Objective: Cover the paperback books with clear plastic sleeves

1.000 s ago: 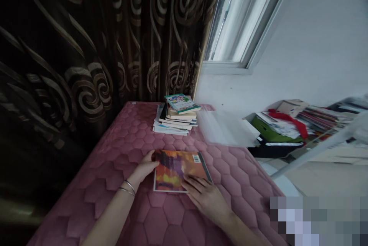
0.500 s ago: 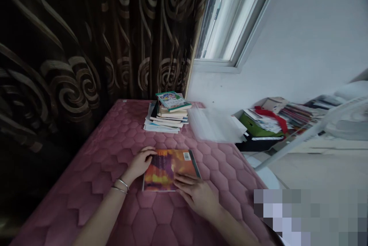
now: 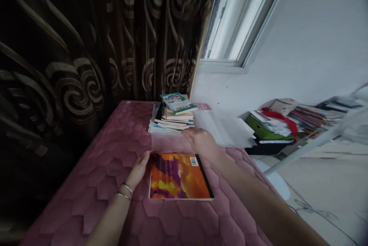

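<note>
A paperback book (image 3: 181, 179) with an orange, yellow and purple cover lies flat on the pink quilted mattress (image 3: 161, 221), its barcode at the upper right. Just beyond its far edge is a translucent plastic sheet (image 3: 171, 143), raised off the cover. My right hand (image 3: 202, 142) reaches over the book's far right side, fingers closed at the sheet's far right edge. My left hand (image 3: 140, 164) is at the book's far left corner, fingertips pressed together where sheet and book meet; which of them it grips I cannot tell.
A stack of books (image 3: 175, 117), topped by a green-edged one, stands near the curtain (image 3: 143, 38). More translucent sheets (image 3: 224, 127) lie at the mattress's right edge. Beyond them is a box of papers with a green item (image 3: 264, 127) and a red cloth (image 3: 281, 119).
My right hand has moved from the book's near right part to beyond its far edge. The plastic sheet now shows raised there, and the cover looks clearer. My left hand stays by the far left corner.
</note>
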The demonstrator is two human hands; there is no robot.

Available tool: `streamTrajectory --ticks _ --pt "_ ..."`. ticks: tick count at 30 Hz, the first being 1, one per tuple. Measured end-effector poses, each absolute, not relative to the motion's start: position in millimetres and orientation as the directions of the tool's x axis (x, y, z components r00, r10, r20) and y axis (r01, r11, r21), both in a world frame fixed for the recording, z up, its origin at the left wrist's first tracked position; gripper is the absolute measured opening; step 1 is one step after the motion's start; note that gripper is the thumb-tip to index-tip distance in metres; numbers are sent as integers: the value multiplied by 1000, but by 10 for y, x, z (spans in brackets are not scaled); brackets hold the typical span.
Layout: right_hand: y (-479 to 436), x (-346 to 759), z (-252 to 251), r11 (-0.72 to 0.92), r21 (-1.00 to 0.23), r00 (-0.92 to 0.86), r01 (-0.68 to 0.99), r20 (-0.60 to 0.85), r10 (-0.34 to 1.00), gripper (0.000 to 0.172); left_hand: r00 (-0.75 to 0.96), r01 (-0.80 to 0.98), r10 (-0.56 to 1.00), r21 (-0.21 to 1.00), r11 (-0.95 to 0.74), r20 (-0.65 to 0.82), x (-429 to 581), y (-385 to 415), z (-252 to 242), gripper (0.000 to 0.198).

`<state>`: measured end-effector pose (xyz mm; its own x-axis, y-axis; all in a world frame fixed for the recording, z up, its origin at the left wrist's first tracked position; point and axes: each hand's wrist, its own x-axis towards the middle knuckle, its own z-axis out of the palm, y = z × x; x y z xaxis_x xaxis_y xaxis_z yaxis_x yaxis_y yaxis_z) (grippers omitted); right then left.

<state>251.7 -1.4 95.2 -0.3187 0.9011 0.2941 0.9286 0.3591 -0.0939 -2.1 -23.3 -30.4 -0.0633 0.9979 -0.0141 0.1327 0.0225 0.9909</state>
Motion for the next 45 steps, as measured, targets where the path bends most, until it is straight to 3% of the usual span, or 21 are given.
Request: streamTrajectory --ticks 6,11,15,18,20,22,26,31,34,39,45 --pt "676 2400 987 332 78 -339 940 320 885 28 22 408 971 885 -224 236 33 -141 -520 67" --pt "952 2371 802 294 103 -311 950 362 879 26 117 587 949 750 -304 292 16 -136 -500 36" --pt "997 2352 725 253 41 -243 967 458 855 21 154 642 943 696 -322 294 24 -152 -462 33" --pt "886 2363 725 278 -94 -174 956 579 797 19 152 661 941 677 -324 301 32 -149 -472 34" --pt "714 2382 718 382 -216 -175 899 621 764 21 143 664 941 676 -320 305 36 -143 -482 34" --pt "457 2401 683 524 -331 -270 785 579 770 23 143 657 938 679 -328 315 38 -138 -487 35" --pt "-218 2429 529 632 -446 -572 634 279 771 25 159 639 931 685 -351 329 43 -144 -470 35" --pt "-851 2437 288 543 -467 -608 698 15 794 67 136 656 942 685 -317 306 50 -169 -434 33" --pt "-976 2411 183 504 -461 -575 730 -16 818 81 134 667 944 677 -311 302 50 -174 -422 34" --pt "-969 2399 122 502 -474 -560 724 21 828 60 136 678 946 669 -305 294 48 -163 -414 34" --pt "-967 2428 155 508 -469 -552 723 51 832 54 157 683 942 657 -320 295 29 -144 -423 35"
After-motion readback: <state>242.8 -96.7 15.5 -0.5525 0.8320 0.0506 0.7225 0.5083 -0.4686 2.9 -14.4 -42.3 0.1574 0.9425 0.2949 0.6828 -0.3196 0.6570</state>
